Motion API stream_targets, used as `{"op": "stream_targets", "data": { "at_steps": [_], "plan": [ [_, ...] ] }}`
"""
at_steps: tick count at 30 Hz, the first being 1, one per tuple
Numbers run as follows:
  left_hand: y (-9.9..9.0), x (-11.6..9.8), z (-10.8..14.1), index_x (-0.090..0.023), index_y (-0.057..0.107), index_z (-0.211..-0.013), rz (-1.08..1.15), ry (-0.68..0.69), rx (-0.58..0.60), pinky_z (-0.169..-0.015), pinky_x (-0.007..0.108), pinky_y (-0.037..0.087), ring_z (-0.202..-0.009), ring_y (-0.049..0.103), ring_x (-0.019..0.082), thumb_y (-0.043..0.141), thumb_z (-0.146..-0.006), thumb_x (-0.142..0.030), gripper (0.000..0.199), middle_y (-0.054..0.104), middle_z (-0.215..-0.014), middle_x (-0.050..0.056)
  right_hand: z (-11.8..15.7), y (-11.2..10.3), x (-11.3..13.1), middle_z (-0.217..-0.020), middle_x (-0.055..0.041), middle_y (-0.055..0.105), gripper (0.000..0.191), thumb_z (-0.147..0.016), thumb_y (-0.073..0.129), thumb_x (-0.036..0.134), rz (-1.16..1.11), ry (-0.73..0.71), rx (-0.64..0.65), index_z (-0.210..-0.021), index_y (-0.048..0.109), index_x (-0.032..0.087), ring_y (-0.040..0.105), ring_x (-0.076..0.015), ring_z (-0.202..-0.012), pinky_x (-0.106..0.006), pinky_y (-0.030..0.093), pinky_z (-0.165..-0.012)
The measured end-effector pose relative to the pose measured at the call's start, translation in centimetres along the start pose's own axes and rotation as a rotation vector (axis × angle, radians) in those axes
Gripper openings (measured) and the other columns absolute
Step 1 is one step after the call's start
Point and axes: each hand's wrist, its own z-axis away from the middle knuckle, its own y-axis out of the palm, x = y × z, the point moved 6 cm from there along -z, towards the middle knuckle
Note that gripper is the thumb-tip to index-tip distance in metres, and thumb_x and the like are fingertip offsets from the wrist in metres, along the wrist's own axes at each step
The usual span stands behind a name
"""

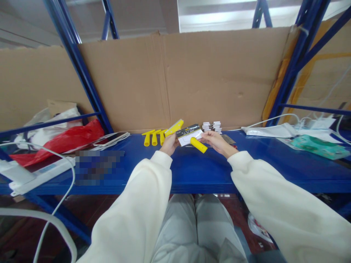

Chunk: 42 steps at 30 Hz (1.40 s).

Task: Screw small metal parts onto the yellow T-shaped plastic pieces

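Note:
My left hand (169, 145) is closed on the left edge of a black-and-white printed card (188, 136), close against a yellow scraper's wide head. My right hand (215, 141) pinches the card's right side. A yellow scraper handle (199, 145) sticks out in front of the card, pointing down and right. Behind the card's upper left shows the wide yellow scraper head (174, 128); the card hides any join between head and handle. Several more yellow T-shaped scrapers (154, 138) lie in a row left of my left hand. Small stacks of folded cards (211, 127) sit behind my right hand.
A cardboard sheet (192, 80) walls the back of the blue table (203, 175). At left are a phone (111, 138), a red bag (65, 140) and a white cable (73, 171). White packets (270, 130) and a green packet (319, 146) lie at right. Blue posts (290, 73) flank the table.

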Motion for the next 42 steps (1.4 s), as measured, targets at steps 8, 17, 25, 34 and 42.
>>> {"op": "stream_targets", "data": {
  "at_steps": [8,17,25,34,42],
  "plan": [
    [0.8,0.2,0.3,-0.019,0.068,-0.095,-0.124,-0.015,0.076,-0.07,0.025,0.054,-0.088,0.069,0.019,0.061,-0.087,-0.032,0.017,0.074,-0.084,0.007,-0.2,-0.3,-0.2,-0.071,-0.0015,0.074,0.021,-0.078,0.076,0.019,-0.007,-0.004,-0.021,-0.066,0.059,0.019,0.071,-0.0126,-0.069,-0.027,0.056,-0.082],
    [1.5,-0.3,1.4,-0.015,0.066,-0.097,-0.134,-0.126,0.073,-0.07,0.028,0.053,-0.084,0.068,0.02,0.041,-0.093,-0.026,0.027,0.073,-0.087,0.008,-0.4,-0.5,-0.5,-0.072,-0.0017,0.073,0.019,-0.082,0.066,0.008,-0.027,0.008,-0.054,-0.067,0.06,0.019,0.072,-0.0121,-0.071,-0.027,0.054,-0.088],
    [1.3,0.0,1.2,-0.018,0.066,-0.094,-0.207,-0.092,0.131,-0.07,0.026,0.053,-0.086,0.069,0.019,0.059,-0.088,-0.046,0.03,0.074,-0.087,0.007,-0.3,-0.7,-0.6,-0.07,-0.0014,0.073,0.021,-0.082,0.062,0.004,-0.027,0.036,-0.099,-0.067,0.06,0.019,0.07,-0.0111,-0.069,-0.025,0.054,-0.084],
    [0.7,0.6,0.6,-0.013,0.066,-0.087,-0.227,-0.102,0.084,-0.071,0.031,0.059,-0.073,0.069,0.017,0.068,-0.081,-0.012,0.007,0.071,-0.074,0.005,-0.2,-0.5,-0.4,-0.076,0.0025,0.069,0.028,-0.065,0.075,0.006,0.038,-0.005,-0.07,-0.08,0.057,0.02,0.067,-0.0112,-0.071,-0.024,0.054,-0.076],
    [0.4,0.6,0.4,-0.011,0.069,-0.077,-0.194,-0.036,0.069,-0.081,0.034,0.06,-0.078,0.072,0.02,0.071,-0.071,0.001,0.013,0.071,-0.067,0.006,-0.6,-0.8,-0.9,-0.072,0.0067,0.06,0.041,-0.062,0.08,0.034,0.4,-0.131,0.0,-0.083,0.046,0.024,0.059,-0.0123,-0.066,-0.025,0.05,-0.063]
  ]
}}
